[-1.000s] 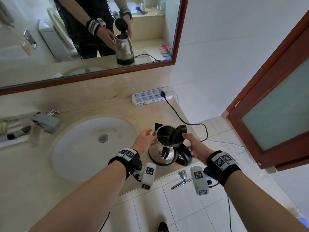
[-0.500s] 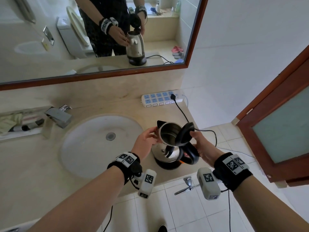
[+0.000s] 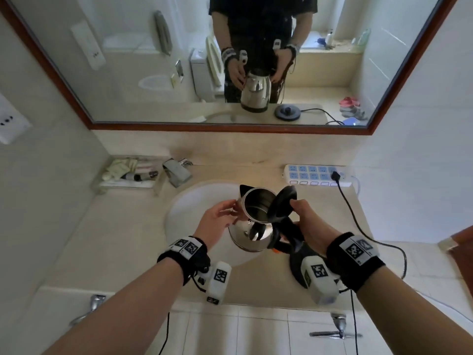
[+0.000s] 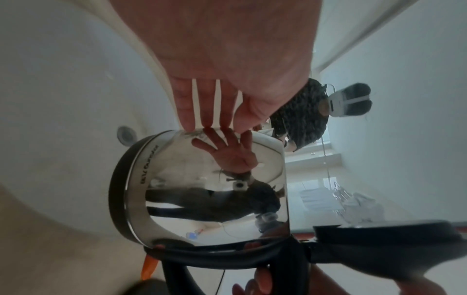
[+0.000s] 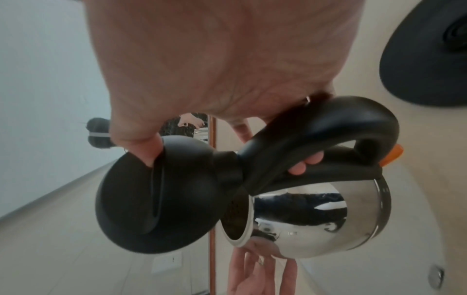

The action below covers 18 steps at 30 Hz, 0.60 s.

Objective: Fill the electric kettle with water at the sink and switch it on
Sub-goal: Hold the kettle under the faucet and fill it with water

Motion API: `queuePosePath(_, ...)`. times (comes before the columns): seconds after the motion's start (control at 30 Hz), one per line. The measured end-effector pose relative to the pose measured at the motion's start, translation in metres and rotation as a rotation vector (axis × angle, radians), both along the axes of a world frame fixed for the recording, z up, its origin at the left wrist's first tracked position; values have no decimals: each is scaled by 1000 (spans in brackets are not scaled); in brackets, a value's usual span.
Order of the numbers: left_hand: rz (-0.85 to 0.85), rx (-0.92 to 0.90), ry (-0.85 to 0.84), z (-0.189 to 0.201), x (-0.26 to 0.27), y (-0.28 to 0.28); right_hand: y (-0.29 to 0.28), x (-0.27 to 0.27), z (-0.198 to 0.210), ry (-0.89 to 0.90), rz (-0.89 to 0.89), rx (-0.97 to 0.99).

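The steel electric kettle (image 3: pixel 252 237) hangs in the air over the right part of the white sink (image 3: pixel 189 208), its black lid (image 3: pixel 282 202) tipped open and its inside looking empty. My right hand (image 3: pixel 305 219) grips the black handle (image 5: pixel 316 129), with the thumb pressed on the lid (image 5: pixel 156 199). My left hand (image 3: pixel 220 219) has straight fingers whose tips touch the kettle's steel side (image 4: pixel 202 189). The black power base (image 3: pixel 295 263) lies bare on the counter behind my right wrist, and shows again in the right wrist view as the base (image 5: pixel 427 55).
The chrome faucet (image 3: pixel 176 171) stands at the sink's back left, beside a tray of toiletries (image 3: pixel 128 172). A white power strip (image 3: pixel 314 175) lies against the back wall, and its black cord (image 3: pixel 358 226) runs across the counter to the base. A mirror (image 3: pixel 230 60) hangs above.
The kettle has come up off its base and moved left over the sink, with both hands still on it. The lid stays open.
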<state>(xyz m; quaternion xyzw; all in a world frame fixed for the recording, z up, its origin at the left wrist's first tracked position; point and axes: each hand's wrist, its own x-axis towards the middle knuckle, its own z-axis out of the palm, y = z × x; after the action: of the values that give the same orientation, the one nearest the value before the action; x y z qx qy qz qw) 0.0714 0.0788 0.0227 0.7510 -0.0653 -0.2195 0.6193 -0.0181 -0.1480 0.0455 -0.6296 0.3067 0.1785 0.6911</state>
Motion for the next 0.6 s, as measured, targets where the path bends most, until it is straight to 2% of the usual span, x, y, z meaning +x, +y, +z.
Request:
queuePosePath(0.13, 33, 45, 8, -7, 24, 48, 40, 33, -13, -23, 20, 36)
queuePosePath(0.37, -12, 241, -70, -37, 106, 128, 97, 92, -43, 39, 3, 23)
queuePosePath(0.47, 0, 273, -115, -41, 152, 149, 117, 115, -59, 90, -29, 27)
queuePosePath(0.6, -75, 343, -191, -46, 210, 161, 139, 140, -81, 120, -84, -23)
